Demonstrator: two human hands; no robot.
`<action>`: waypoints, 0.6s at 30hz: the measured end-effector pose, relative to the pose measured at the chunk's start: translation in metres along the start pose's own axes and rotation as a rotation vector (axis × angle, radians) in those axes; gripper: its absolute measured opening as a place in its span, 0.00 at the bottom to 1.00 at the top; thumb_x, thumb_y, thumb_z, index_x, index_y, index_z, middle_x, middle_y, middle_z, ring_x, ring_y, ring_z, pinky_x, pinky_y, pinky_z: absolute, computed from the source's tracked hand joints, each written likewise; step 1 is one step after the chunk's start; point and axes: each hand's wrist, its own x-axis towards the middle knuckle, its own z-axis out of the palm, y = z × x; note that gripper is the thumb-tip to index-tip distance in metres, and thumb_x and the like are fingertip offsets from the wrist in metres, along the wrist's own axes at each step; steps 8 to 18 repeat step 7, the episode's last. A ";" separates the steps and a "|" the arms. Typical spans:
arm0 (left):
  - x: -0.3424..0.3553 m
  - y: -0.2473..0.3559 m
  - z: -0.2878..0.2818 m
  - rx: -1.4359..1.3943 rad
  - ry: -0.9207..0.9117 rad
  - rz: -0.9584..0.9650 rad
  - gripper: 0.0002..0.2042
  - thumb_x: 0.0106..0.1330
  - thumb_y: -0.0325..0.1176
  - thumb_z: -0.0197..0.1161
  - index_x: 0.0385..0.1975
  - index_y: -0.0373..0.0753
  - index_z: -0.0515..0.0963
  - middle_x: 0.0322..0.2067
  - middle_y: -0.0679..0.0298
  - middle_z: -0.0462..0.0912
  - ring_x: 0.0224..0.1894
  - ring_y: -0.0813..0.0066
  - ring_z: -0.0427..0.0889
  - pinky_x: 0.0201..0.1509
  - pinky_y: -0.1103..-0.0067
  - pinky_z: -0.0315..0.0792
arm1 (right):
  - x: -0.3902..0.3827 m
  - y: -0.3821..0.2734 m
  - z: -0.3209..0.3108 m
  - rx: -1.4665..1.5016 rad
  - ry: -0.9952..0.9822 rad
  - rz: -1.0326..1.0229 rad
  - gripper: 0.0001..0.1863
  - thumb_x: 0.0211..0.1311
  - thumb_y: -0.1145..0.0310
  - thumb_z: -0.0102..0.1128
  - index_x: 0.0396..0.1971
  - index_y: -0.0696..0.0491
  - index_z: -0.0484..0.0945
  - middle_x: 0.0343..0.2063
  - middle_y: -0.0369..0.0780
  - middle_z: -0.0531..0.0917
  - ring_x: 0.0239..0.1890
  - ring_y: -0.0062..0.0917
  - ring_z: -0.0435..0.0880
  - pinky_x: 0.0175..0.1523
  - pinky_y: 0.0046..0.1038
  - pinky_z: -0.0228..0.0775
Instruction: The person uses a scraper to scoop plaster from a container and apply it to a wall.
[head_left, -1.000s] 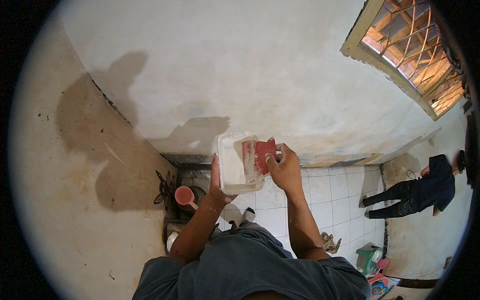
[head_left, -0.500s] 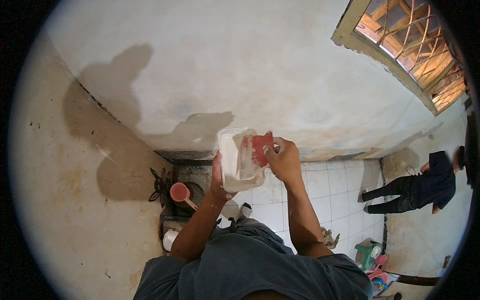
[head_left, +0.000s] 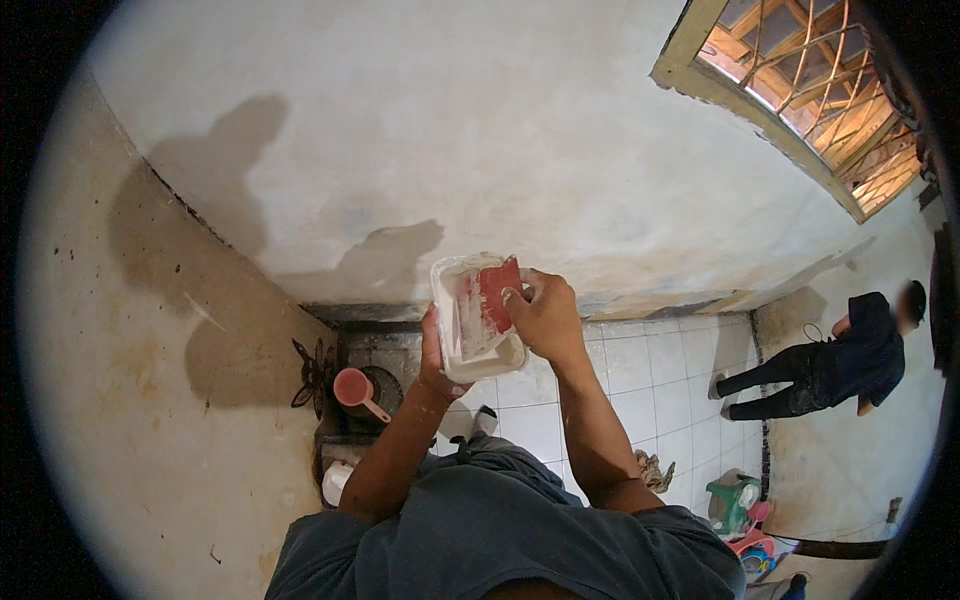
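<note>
My left hand grips the left side and bottom corner of a white rectangular tub smeared with pale wall filler. In my right hand is a flat red scraper, pinched at its right side between thumb and fingers. The scraper's left part, coated with the same pale paste, lies over the inside of the tub. Whether its edge touches the tub's floor I cannot tell. Both hands are held out in front of my body, with the tub apart from the wall.
Ahead stands a patchy white wall with a barred window at upper right. A pink dipper lies near a dark container at left. On the tiled floor are a crumpled cloth and a green stool. Another person stands far right.
The red scraper and my right hand have moved left, farther over the tub. The tub has shifted slightly left in view, and the whole scene has shifted a little left too.
</note>
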 end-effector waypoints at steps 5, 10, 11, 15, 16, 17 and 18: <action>-0.003 0.004 0.011 0.033 0.077 0.024 0.33 0.68 0.61 0.46 0.66 0.45 0.61 0.61 0.57 0.70 0.60 0.58 0.73 0.64 0.60 0.68 | 0.002 0.010 -0.012 -0.074 0.025 0.028 0.12 0.55 0.69 0.58 0.36 0.61 0.82 0.21 0.50 0.83 0.21 0.32 0.82 0.31 0.31 0.72; -0.003 0.004 0.010 0.126 0.133 0.039 0.34 0.67 0.62 0.47 0.67 0.46 0.60 0.61 0.56 0.70 0.60 0.58 0.72 0.65 0.57 0.67 | 0.001 0.010 -0.010 -0.042 0.033 -0.009 0.13 0.55 0.69 0.58 0.38 0.60 0.81 0.23 0.52 0.84 0.22 0.35 0.84 0.31 0.32 0.72; -0.003 0.004 0.010 0.126 0.133 0.039 0.34 0.67 0.62 0.47 0.67 0.46 0.60 0.61 0.56 0.70 0.60 0.58 0.72 0.65 0.57 0.67 | 0.001 0.010 -0.010 -0.042 0.033 -0.009 0.13 0.55 0.69 0.58 0.38 0.60 0.81 0.23 0.52 0.84 0.22 0.35 0.84 0.31 0.32 0.72; -0.003 0.004 0.010 0.126 0.133 0.039 0.34 0.67 0.62 0.47 0.67 0.46 0.60 0.61 0.56 0.70 0.60 0.58 0.72 0.65 0.57 0.67 | 0.001 0.010 -0.010 -0.042 0.033 -0.009 0.13 0.55 0.69 0.58 0.38 0.60 0.81 0.23 0.52 0.84 0.22 0.35 0.84 0.31 0.32 0.72; -0.003 0.004 0.010 0.126 0.133 0.039 0.34 0.67 0.62 0.47 0.67 0.46 0.60 0.61 0.56 0.70 0.60 0.58 0.72 0.65 0.57 0.67 | 0.001 0.010 -0.010 -0.042 0.033 -0.009 0.13 0.55 0.69 0.58 0.38 0.60 0.81 0.23 0.52 0.84 0.22 0.35 0.84 0.31 0.32 0.72; -0.003 0.004 0.010 0.126 0.133 0.039 0.34 0.67 0.62 0.47 0.67 0.46 0.60 0.61 0.56 0.70 0.60 0.58 0.72 0.65 0.57 0.67 | 0.001 0.010 -0.010 -0.042 0.033 -0.009 0.13 0.55 0.69 0.58 0.38 0.60 0.81 0.23 0.52 0.84 0.22 0.35 0.84 0.31 0.32 0.72; -0.003 0.004 0.010 0.126 0.133 0.039 0.34 0.67 0.62 0.47 0.67 0.46 0.60 0.61 0.56 0.70 0.60 0.58 0.72 0.65 0.57 0.67 | 0.001 0.010 -0.010 -0.042 0.033 -0.009 0.13 0.55 0.69 0.58 0.38 0.60 0.81 0.23 0.52 0.84 0.22 0.35 0.84 0.31 0.32 0.72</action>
